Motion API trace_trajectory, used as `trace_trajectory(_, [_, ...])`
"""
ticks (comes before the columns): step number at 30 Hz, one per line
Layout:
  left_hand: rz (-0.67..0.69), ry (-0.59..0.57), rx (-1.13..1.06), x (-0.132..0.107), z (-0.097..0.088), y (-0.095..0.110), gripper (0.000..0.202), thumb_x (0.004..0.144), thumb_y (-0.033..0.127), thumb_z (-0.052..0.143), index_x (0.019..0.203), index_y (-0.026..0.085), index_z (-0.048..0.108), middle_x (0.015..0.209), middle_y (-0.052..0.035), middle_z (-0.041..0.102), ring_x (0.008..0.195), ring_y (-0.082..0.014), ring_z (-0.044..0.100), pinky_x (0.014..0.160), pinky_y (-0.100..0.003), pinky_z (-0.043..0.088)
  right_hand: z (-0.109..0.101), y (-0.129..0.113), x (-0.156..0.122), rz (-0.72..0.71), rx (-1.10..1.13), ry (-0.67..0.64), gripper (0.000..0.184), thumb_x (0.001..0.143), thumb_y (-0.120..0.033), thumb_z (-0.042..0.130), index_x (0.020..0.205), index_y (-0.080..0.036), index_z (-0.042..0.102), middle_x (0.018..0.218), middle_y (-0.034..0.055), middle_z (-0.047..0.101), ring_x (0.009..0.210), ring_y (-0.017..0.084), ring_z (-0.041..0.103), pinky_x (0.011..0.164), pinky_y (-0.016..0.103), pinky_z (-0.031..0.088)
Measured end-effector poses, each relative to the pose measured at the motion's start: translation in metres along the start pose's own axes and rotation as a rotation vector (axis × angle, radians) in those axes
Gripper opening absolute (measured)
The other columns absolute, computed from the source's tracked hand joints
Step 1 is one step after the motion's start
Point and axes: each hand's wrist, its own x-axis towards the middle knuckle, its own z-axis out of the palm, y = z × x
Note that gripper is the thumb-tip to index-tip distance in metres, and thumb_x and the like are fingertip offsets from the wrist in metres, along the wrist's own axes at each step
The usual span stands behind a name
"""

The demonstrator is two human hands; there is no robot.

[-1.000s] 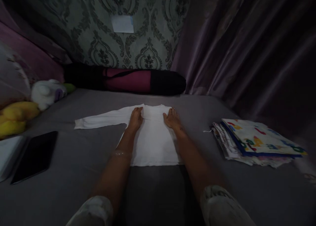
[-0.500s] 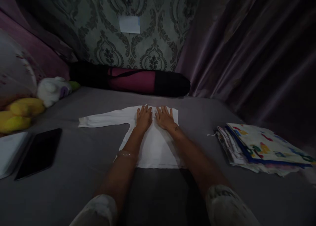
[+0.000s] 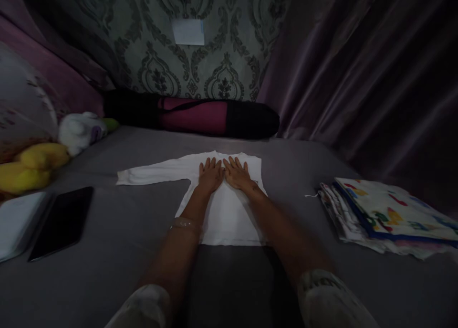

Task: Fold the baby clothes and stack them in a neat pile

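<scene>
A white long-sleeved shirt lies spread on the grey bed sheet, its collar end away from me. One sleeve stretches out to the left; on the right side no sleeve shows. My left hand rests flat on the upper chest of the shirt with its fingers spread. Close beside it, my right hand also lies flat on the cloth, fingers apart. Neither hand grips the fabric. My forearms cover parts of both side edges of the shirt.
To the right sits a stack of folded clothes. A dark tablet and a white flat object lie at left, below a yellow plush toy and a white one. Along the wall stretches a black-and-pink long bag.
Both hands have slid slightly down the shirt from the collar toward me, still flat. The whole view has shifted a little, so surroundings appear slightly further right.
</scene>
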Motion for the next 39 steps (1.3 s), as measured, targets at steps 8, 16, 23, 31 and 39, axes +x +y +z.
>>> trace_trajectory(8, [-0.036, -0.021, 0.012, 0.001, -0.001, 0.005, 0.059, 0.099, 0.044, 0.028, 0.147, 0.01, 0.039, 0.157, -0.0171, 0.027, 0.147, -0.0326, 0.017, 0.117, -0.055, 0.015, 0.011, 0.021, 0.004, 0.376, -0.048, 0.187, 0.069, 0.097, -0.039, 0.023, 0.148, 0.009, 0.026, 0.157, 0.0243, 0.022, 0.147, 0.032, 0.014, 0.118, 0.045, 0.006])
trace_trajectory(16, [-0.036, 0.007, 0.005, -0.001, -0.006, 0.006, 0.06, 0.099, 0.045, 0.026, 0.146, 0.011, 0.04, 0.156, -0.0167, 0.029, 0.147, -0.0314, 0.02, 0.117, -0.055, 0.016, 0.004, 0.028, 0.006, 0.385, -0.011, 0.117, 0.069, 0.098, -0.04, 0.018, 0.149, 0.006, 0.025, 0.158, 0.0216, 0.019, 0.147, 0.031, 0.013, 0.118, 0.044, 0.007])
trace_trajectory(23, [-0.062, 0.035, -0.005, 0.003, 0.002, -0.003, 0.061, 0.098, 0.046, 0.026, 0.145, 0.01, 0.041, 0.155, -0.0173, 0.032, 0.146, -0.0336, 0.022, 0.117, -0.056, 0.015, 0.003, 0.061, 0.007, 0.334, -0.039, 0.146, 0.067, 0.098, -0.039, 0.019, 0.149, 0.003, 0.025, 0.158, 0.0201, 0.022, 0.145, 0.03, 0.019, 0.116, 0.043, 0.013])
trace_trajectory(31, [-0.097, -0.029, -0.021, 0.003, 0.0, -0.003, 0.063, 0.098, 0.048, 0.026, 0.147, 0.011, 0.038, 0.157, -0.0174, 0.026, 0.147, -0.0329, 0.018, 0.117, -0.056, 0.014, -0.001, 0.062, 0.011, 0.362, -0.047, 0.066, 0.069, 0.097, -0.041, 0.018, 0.15, 0.003, 0.022, 0.159, 0.0195, 0.016, 0.146, 0.031, 0.015, 0.117, 0.045, 0.013])
trace_trajectory(39, [-0.033, 0.083, -0.04, 0.004, 0.003, -0.002, 0.058, 0.098, 0.046, 0.027, 0.145, 0.014, 0.041, 0.155, -0.0169, 0.032, 0.146, -0.0322, 0.021, 0.116, -0.058, 0.015, 0.003, 0.038, 0.018, 0.19, -0.104, 0.169, 0.064, 0.099, -0.037, 0.017, 0.151, -0.001, 0.023, 0.16, 0.0158, 0.019, 0.147, 0.025, 0.013, 0.118, 0.043, 0.006])
